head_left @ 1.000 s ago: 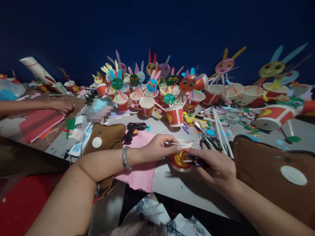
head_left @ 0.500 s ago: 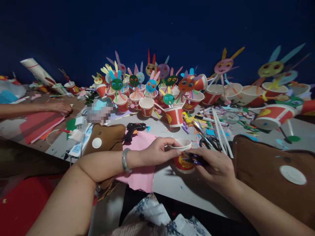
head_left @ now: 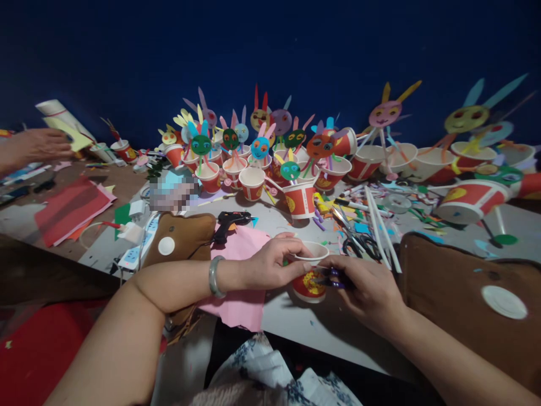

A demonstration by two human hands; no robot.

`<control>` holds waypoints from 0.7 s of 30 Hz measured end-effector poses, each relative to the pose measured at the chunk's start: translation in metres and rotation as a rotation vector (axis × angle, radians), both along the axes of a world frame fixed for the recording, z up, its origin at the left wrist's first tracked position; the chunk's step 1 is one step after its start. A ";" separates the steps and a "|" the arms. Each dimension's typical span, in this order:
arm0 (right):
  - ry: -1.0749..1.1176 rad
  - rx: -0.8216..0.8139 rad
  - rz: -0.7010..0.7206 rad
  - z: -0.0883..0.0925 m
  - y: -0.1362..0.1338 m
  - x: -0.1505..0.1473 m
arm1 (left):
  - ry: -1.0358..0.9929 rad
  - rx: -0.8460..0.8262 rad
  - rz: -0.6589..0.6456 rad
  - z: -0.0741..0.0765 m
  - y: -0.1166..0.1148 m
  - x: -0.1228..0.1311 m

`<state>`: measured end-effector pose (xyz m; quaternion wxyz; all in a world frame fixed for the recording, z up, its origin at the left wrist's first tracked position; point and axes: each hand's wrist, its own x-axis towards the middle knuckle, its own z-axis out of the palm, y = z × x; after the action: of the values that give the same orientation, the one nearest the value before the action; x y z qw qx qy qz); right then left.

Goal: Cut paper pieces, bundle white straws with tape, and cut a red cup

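A red paper cup with a yellow print (head_left: 310, 286) stands upright near the table's front edge. My left hand (head_left: 276, 262) grips it at the rim, thumb outside and fingers reaching toward the opening. At the cup's right side, my right hand (head_left: 366, 282) is closed round a small dark tool with purple parts, its tip close to the cup's print; the tool is partly hidden by the fingers. Pink paper (head_left: 240, 282) lies under my left wrist. A black glue gun (head_left: 231, 223) rests just behind that paper.
Behind stand several cups with paper rabbit faces (head_left: 301, 197). Scissors (head_left: 359, 237) and white strips (head_left: 382, 231) lie to the right, beside a brown bag (head_left: 460, 299). Another brown bag (head_left: 180, 239) and a power strip (head_left: 137, 251) are at left. Another person's hand (head_left: 40, 148) holds yellow paper.
The other person's hand has risen leftward off the red paper and now holds yellow paper. The cup in my left hand has shifted and turned slightly; my hands have barely moved.
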<state>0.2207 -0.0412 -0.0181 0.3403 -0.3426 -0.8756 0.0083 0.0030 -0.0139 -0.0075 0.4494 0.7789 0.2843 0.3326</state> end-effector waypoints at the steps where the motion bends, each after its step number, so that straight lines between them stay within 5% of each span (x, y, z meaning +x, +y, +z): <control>1: -0.011 -0.007 0.002 0.000 0.000 0.000 | -0.005 0.003 -0.005 0.000 0.000 0.000; 15: -0.067 -0.061 -0.025 -0.023 -0.003 0.004 | -0.080 -0.147 -0.049 0.002 0.000 0.002; 21: -0.130 0.009 -0.004 -0.020 -0.003 0.003 | -0.102 -0.274 -0.067 0.001 -0.001 0.001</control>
<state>0.2239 -0.0444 -0.0377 0.2842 -0.3426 -0.8953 -0.0189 0.0040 -0.0146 -0.0063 0.5764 0.7013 0.2775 0.3145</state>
